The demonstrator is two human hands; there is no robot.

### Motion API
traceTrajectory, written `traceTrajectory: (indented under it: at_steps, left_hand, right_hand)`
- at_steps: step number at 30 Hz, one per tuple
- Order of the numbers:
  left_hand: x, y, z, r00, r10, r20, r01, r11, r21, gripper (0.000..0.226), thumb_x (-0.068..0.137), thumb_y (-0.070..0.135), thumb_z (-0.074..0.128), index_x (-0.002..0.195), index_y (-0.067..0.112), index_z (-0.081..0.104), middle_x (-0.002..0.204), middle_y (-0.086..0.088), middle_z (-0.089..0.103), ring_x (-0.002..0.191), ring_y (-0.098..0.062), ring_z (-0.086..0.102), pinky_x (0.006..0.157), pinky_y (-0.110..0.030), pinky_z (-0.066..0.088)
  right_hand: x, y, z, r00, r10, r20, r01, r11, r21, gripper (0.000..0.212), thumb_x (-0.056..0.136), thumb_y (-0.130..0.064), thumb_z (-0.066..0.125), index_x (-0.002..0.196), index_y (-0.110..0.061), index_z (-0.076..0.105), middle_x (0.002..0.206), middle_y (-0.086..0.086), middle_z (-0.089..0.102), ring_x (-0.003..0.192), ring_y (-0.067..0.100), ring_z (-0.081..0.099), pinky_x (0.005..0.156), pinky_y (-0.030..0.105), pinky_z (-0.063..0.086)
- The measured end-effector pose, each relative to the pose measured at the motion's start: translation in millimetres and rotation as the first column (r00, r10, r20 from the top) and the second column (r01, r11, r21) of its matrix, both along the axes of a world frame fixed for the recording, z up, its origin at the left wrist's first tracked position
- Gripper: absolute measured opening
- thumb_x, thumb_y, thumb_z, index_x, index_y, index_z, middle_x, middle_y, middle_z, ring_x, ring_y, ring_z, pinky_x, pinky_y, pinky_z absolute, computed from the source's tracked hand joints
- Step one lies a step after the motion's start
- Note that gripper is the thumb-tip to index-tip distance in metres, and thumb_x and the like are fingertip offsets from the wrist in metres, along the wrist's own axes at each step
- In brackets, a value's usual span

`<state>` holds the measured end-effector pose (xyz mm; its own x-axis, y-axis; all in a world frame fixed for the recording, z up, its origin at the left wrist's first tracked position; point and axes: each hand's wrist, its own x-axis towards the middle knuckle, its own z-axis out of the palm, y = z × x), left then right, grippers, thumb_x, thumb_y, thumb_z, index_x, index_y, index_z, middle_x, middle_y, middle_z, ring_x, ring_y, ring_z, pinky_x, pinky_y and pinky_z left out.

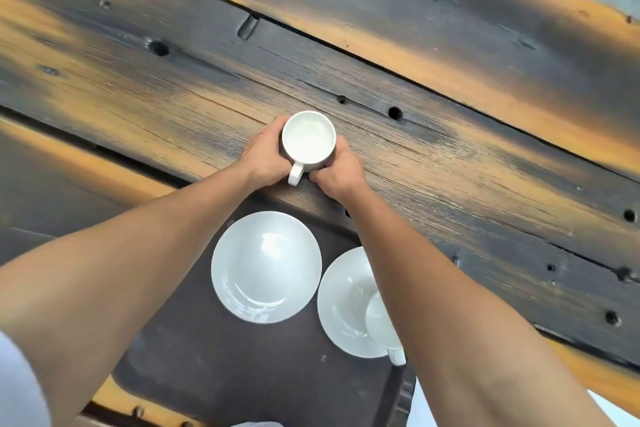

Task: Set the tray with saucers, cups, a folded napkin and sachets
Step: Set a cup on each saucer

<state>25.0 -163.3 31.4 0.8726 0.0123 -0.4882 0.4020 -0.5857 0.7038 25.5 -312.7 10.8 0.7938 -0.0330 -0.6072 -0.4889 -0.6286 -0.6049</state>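
- Holding a white cup [309, 140] from both sides, the two hands meet over the wooden bench [450, 87], just beyond the far edge of the dark tray [242, 374].
- The left grip [266, 159] is curled round the cup's left wall, with its fingers wrapped behind it.
- The right grip [337, 177] is curled against the right wall, its fingers tucked in beside the handle.
- The cup stands upright and empty, its handle pointing back toward the person between the hands. Whether it rests on the bench or is lifted off it cannot be told.
- An empty saucer [266, 267] lies on the tray.
- Just beside it on the right, a second saucer [341, 302] carries a second cup [379, 322], partly hidden by the right forearm.
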Motion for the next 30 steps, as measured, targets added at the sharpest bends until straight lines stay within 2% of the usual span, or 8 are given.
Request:
traceTrajectory:
  at_steps: [4, 9, 12, 14, 20, 26, 28, 30]
  left_hand:
    - [-7, -5, 2, 1.000, 0.012, -0.013, -0.013, 1.000, -0.029, 0.084, 0.062, 0.017, 0.081, 0.138, 0.032, 0.049, 0.130, 0.001, 0.062, 0.120, -0.024, 0.054, 0.102, -0.038, 0.044]
    - [-15, -7, 5, 0.998, 0.031, -0.045, -0.031, 1.000, 0.004, 0.081, 0.065, 0.021, 0.086, 0.138, 0.028, 0.051, 0.131, -0.002, 0.061, 0.121, -0.026, 0.053, 0.103, -0.042, 0.045]
    - [-25, -11, 13, 0.997, 0.039, -0.071, -0.039, 0.999, -0.005, 0.080, 0.064, 0.019, 0.086, 0.137, 0.023, 0.053, 0.130, -0.005, 0.062, 0.121, -0.027, 0.054, 0.103, -0.041, 0.046]
    - [-35, -13, 22, 0.996, 0.041, -0.083, -0.042, 0.999, -0.013, 0.078, 0.065, 0.017, 0.085, 0.136, 0.023, 0.054, 0.129, -0.005, 0.063, 0.119, -0.027, 0.056, 0.102, -0.037, 0.046]
    - [-75, -12, 59, 0.994, 0.014, -0.113, -0.016, 1.000, -0.017, 0.090, 0.045, 0.027, 0.073, 0.133, 0.021, 0.055, 0.116, -0.008, 0.065, 0.110, -0.033, 0.061, 0.086, -0.039, 0.053]
    - [-116, 0, 75, 0.992, 0.027, -0.125, -0.019, 0.998, 0.063, 0.084, 0.050, 0.034, 0.066, 0.132, 0.026, 0.054, 0.118, -0.006, 0.067, 0.107, -0.032, 0.062, 0.084, -0.039, 0.055]
    - [-128, 4, 74, 0.991, 0.026, -0.131, -0.018, 0.998, 0.064, 0.083, 0.056, 0.029, 0.072, 0.136, 0.025, 0.052, 0.122, -0.008, 0.066, 0.110, -0.034, 0.061, 0.087, -0.044, 0.056]
    - [-139, 8, 70, 0.990, 0.030, -0.135, -0.018, 0.996, 0.086, 0.077, 0.067, 0.022, 0.078, 0.138, 0.023, 0.051, 0.127, -0.009, 0.064, 0.113, -0.034, 0.059, 0.089, -0.046, 0.055]
  right_hand:
    - [-4, 7, 6, 0.999, -0.033, -0.014, 0.033, 0.999, 0.016, 0.079, 0.067, -0.014, 0.075, 0.137, -0.029, 0.042, 0.124, 0.008, 0.060, 0.116, 0.029, 0.055, 0.096, 0.044, 0.050]
    - [-10, 6, 18, 0.991, -0.042, -0.124, 0.047, 0.998, 0.037, 0.072, 0.067, -0.007, 0.073, 0.132, -0.029, 0.052, 0.110, 0.010, 0.070, 0.105, 0.033, 0.067, 0.086, 0.048, 0.058]
    - [-20, 2, 32, 0.982, -0.027, -0.186, 0.041, 0.997, 0.072, 0.062, 0.070, 0.000, 0.071, 0.125, -0.025, 0.057, 0.091, 0.012, 0.073, 0.080, 0.027, 0.070, 0.073, 0.046, 0.063]
    - [-29, 0, 42, 0.976, -0.014, -0.218, 0.035, 0.995, 0.092, 0.052, 0.073, 0.003, 0.070, 0.116, -0.024, 0.057, 0.082, 0.012, 0.071, 0.070, 0.024, 0.067, 0.071, 0.045, 0.063]
    - [-65, -1, 66, 0.973, 0.031, -0.230, -0.006, 0.994, 0.110, 0.050, 0.073, 0.003, 0.069, 0.116, -0.019, 0.059, 0.080, 0.009, 0.067, 0.072, 0.024, 0.062, 0.077, 0.043, 0.060]
    - [-99, 11, 79, 0.968, 0.105, -0.228, -0.073, 0.987, 0.145, 0.038, 0.076, -0.001, 0.070, 0.107, -0.019, 0.058, 0.086, 0.008, 0.067, 0.073, 0.024, 0.064, 0.079, 0.044, 0.059]
    - [-110, 15, 80, 0.963, 0.128, -0.237, -0.096, 0.985, 0.146, 0.030, 0.076, -0.004, 0.071, 0.094, -0.023, 0.055, 0.084, 0.006, 0.069, 0.071, 0.022, 0.065, 0.078, 0.042, 0.059]
    - [-121, 18, 78, 0.959, 0.146, -0.244, -0.115, 0.984, 0.136, 0.035, 0.076, -0.005, 0.072, 0.097, -0.025, 0.053, 0.089, 0.008, 0.072, 0.069, 0.021, 0.065, 0.076, 0.040, 0.059]
